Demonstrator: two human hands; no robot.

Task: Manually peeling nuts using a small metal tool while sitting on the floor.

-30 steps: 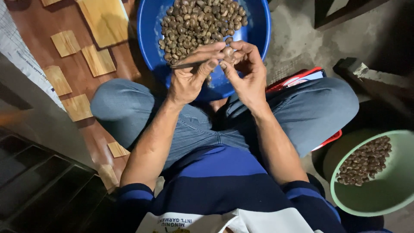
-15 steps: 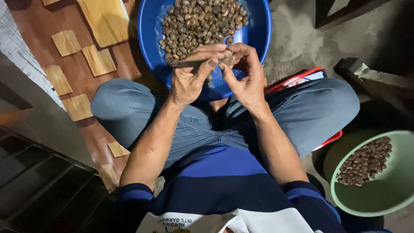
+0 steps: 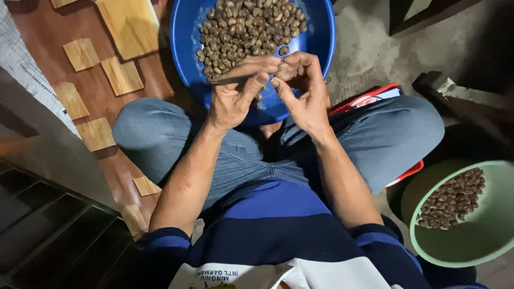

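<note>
Sat cross-legged on the floor (image 3: 375, 48) in blue jeans. Blue basin (image 3: 321, 37) of unshelled nuts (image 3: 249, 24) ahead of the knees; green bowl (image 3: 471, 241) with darker nuts at the right. Left hand (image 3: 233, 96) clenched around a thin metal blade (image 3: 227, 80). Right hand (image 3: 305, 91) pinching one nut (image 3: 284, 70) at its fingertips, above the near rim of the basin, touching the left thumb.

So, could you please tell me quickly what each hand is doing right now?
Left hand: closed on a small knife.
Right hand: closed on a single nut, pinched in its fingertips above the blue basin.
</note>
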